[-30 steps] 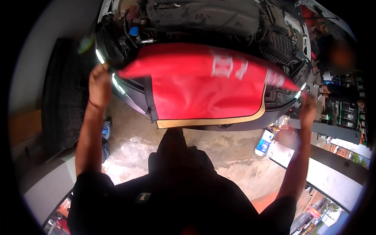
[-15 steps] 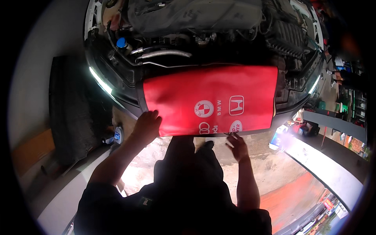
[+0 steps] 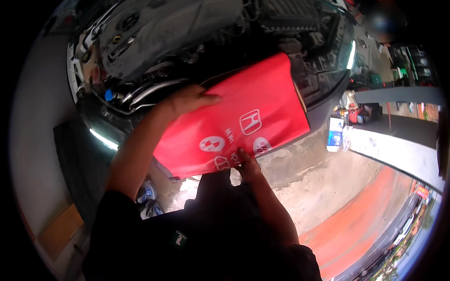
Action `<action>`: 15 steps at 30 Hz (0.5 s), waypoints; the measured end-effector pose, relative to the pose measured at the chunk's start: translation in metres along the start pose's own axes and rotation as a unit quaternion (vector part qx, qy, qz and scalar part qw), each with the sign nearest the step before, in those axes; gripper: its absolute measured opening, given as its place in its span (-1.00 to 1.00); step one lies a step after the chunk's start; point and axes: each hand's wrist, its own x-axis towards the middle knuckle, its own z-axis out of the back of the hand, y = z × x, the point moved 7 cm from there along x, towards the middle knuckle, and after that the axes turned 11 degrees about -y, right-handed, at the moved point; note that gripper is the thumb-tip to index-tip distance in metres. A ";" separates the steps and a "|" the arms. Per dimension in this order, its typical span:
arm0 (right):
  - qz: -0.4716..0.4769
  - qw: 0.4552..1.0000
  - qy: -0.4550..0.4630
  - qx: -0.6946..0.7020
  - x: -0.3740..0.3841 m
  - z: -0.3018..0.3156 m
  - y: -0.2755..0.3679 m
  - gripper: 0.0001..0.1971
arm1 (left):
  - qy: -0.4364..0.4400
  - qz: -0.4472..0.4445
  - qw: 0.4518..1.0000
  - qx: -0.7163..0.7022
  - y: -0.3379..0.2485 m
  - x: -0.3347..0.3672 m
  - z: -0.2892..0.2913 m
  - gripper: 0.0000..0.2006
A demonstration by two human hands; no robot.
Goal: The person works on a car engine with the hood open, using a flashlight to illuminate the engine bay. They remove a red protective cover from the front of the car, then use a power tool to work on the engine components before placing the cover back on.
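Note:
A red fender cover (image 3: 276,86) with white emblems and a dark border lies slanted over the front edge of the open engine bay. My left hand (image 3: 187,100) reaches across its left part and grips the far edge, one digit lying on the red face. At the near edge, my right hand (image 3: 248,166) holds the cover, thumb on top and the other fingers mostly hidden beneath. The cover's left end drops lower and nearer to me than its right end.
Behind the cover lie the dark engine cover (image 3: 164,35), a blue cap (image 3: 109,95) and silver pipes. Lit headlights (image 3: 104,139) flank the bay. Bottles (image 3: 149,192) stand on the floor at left; a blue and white box (image 3: 334,134) stands at right by a white surface (image 3: 389,157).
The view has turned, and the cover now slants. My left hand has gone from its near left corner to its far edge. My right hand has closed on the near edge.

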 end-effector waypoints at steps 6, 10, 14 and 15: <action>0.073 0.939 -0.022 0.336 -0.086 0.063 0.101 -0.30 | -0.168 -0.024 0.955 -0.242 -0.094 -0.101 0.002 -0.65; 0.246 0.945 -0.111 0.184 -0.185 0.160 0.218 -0.18 | -0.258 -0.078 0.936 -0.225 -0.172 -0.147 -0.036 -0.47; 0.337 0.872 -0.337 0.114 -0.255 0.265 0.266 -0.23 | -0.288 -0.155 0.892 -0.311 -0.239 -0.175 -0.121 -0.57; 0.370 0.850 -0.363 0.097 -0.271 0.290 0.280 -0.22 | -0.288 -0.161 0.883 -0.333 -0.252 -0.178 -0.139 -0.58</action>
